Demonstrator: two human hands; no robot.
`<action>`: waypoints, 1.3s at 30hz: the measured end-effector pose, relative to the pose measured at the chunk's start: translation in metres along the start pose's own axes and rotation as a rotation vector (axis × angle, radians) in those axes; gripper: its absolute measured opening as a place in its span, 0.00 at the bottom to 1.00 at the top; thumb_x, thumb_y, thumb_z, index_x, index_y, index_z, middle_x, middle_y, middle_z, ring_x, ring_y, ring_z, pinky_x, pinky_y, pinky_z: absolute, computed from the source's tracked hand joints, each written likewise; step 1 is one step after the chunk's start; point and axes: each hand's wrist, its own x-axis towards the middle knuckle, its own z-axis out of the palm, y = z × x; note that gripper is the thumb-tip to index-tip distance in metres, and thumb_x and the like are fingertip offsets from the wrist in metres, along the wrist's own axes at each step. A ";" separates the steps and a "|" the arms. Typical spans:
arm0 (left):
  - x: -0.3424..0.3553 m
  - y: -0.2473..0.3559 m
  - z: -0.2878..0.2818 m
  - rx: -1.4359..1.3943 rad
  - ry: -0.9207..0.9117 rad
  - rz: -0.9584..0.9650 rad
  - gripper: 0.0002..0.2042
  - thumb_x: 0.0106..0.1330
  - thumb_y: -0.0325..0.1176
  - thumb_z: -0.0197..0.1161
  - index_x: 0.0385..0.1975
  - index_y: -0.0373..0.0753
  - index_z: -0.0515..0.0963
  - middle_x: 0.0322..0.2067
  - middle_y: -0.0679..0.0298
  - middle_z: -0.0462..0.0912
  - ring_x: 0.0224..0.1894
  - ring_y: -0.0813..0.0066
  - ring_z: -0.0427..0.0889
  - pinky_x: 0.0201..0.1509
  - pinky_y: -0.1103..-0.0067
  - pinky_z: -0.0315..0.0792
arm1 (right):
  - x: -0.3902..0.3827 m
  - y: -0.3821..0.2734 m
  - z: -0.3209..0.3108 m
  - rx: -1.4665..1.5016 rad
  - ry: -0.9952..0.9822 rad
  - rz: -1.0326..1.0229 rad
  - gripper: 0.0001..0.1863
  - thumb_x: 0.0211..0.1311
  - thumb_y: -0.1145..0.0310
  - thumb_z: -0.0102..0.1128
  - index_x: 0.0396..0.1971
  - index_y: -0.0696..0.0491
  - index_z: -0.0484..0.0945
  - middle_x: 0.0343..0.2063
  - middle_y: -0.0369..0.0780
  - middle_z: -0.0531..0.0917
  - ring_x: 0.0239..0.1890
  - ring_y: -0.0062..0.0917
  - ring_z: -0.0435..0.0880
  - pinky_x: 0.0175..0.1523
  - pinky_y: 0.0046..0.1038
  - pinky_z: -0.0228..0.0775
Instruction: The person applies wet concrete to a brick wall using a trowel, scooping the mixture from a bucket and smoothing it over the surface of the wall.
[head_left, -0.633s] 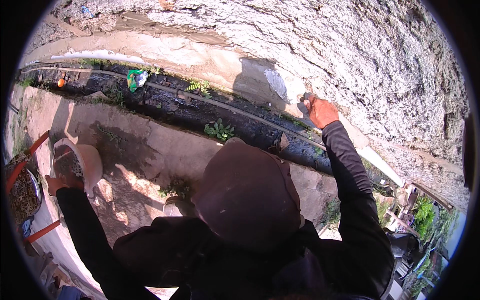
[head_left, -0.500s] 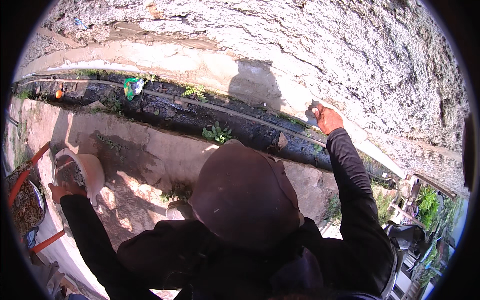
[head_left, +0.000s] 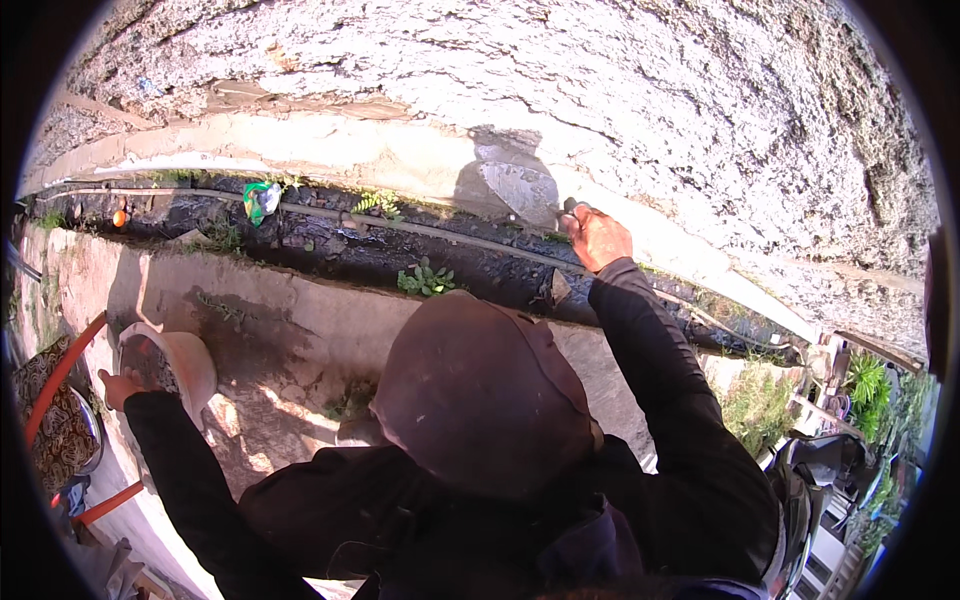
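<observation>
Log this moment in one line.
left hand: at pale bucket | right hand: gripping trowel | trowel: blade by wall

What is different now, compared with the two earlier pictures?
The right hand has moved left along the wall, with the trowel; its broad blade, not visible in the previous picture, shows again. Nothing was newly taken or let go. The left hand still holds the tub by its rim.

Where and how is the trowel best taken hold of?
The trowel is probably best gripped by its handle, from the right, where the right hand closes around it: the broad, flat blade reaches up and left, away from that end.
</observation>
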 end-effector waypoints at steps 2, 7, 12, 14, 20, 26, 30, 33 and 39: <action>0.015 -0.005 -0.012 0.047 -0.019 0.035 0.31 0.61 0.52 0.58 0.41 0.20 0.70 0.33 0.50 0.80 0.28 0.63 0.80 0.28 0.72 0.77 | -0.006 0.060 0.003 0.023 -0.031 0.166 0.16 0.62 0.56 0.49 0.41 0.51 0.75 0.33 0.48 0.82 0.39 0.42 0.81 0.44 0.41 0.72; 0.021 -0.026 -0.015 -0.081 0.110 -0.112 0.27 0.64 0.49 0.56 0.47 0.26 0.70 0.35 0.50 0.79 0.35 0.60 0.83 0.32 0.71 0.80 | -0.077 0.130 0.025 0.105 0.122 0.227 0.13 0.62 0.59 0.51 0.37 0.53 0.72 0.29 0.49 0.80 0.35 0.46 0.79 0.38 0.42 0.70; 0.082 -0.031 -0.044 -0.230 -0.048 -0.137 0.20 0.63 0.41 0.58 0.48 0.35 0.66 0.36 0.51 0.78 0.37 0.55 0.83 0.34 0.69 0.80 | -0.076 0.100 0.043 0.085 0.018 0.151 0.17 0.59 0.55 0.54 0.40 0.53 0.73 0.35 0.49 0.80 0.38 0.47 0.79 0.42 0.42 0.70; 0.006 -0.018 0.002 -0.210 -0.047 -0.083 0.25 0.62 0.44 0.60 0.45 0.25 0.67 0.36 0.48 0.78 0.35 0.59 0.83 0.29 0.74 0.81 | -0.065 0.115 0.045 0.050 0.036 0.124 0.19 0.60 0.53 0.53 0.42 0.52 0.74 0.40 0.48 0.80 0.41 0.45 0.80 0.45 0.41 0.71; 0.036 -0.017 -0.020 -0.167 0.051 -0.036 0.29 0.61 0.45 0.62 0.42 0.18 0.63 0.35 0.49 0.76 0.31 0.60 0.83 0.27 0.77 0.82 | -0.047 0.149 0.034 0.011 0.015 0.232 0.15 0.61 0.57 0.51 0.43 0.50 0.73 0.33 0.48 0.81 0.40 0.44 0.80 0.44 0.40 0.71; 0.166 -0.036 -0.087 -0.253 -0.117 -0.103 0.22 0.66 0.43 0.54 0.53 0.33 0.65 0.37 0.56 0.77 0.41 0.61 0.81 0.32 0.73 0.82 | -0.043 0.112 0.085 0.715 -0.126 0.244 0.13 0.61 0.61 0.53 0.42 0.51 0.77 0.34 0.48 0.83 0.41 0.41 0.81 0.45 0.34 0.70; 0.065 -0.048 -0.023 -0.267 -0.078 -0.234 0.19 0.69 0.41 0.44 0.59 0.49 0.64 0.35 0.60 0.77 0.45 0.61 0.81 0.34 0.72 0.82 | -0.001 0.023 0.052 0.510 -0.156 -0.001 0.16 0.63 0.57 0.51 0.38 0.54 0.78 0.34 0.50 0.82 0.42 0.45 0.79 0.46 0.37 0.69; 0.019 -0.008 -0.014 -0.182 0.003 -0.187 0.23 0.68 0.44 0.48 0.57 0.35 0.63 0.35 0.57 0.76 0.40 0.57 0.83 0.29 0.72 0.82 | 0.020 -0.015 0.046 0.362 -0.158 -0.106 0.18 0.63 0.54 0.49 0.36 0.55 0.77 0.30 0.49 0.81 0.39 0.44 0.80 0.44 0.38 0.69; 0.035 -0.030 -0.020 -0.247 0.045 -0.132 0.24 0.62 0.48 0.60 0.50 0.36 0.69 0.36 0.56 0.76 0.32 0.63 0.83 0.28 0.76 0.81 | -0.005 0.044 0.001 -0.194 -0.136 -0.103 0.17 0.61 0.52 0.51 0.35 0.52 0.77 0.27 0.47 0.82 0.35 0.42 0.82 0.41 0.41 0.72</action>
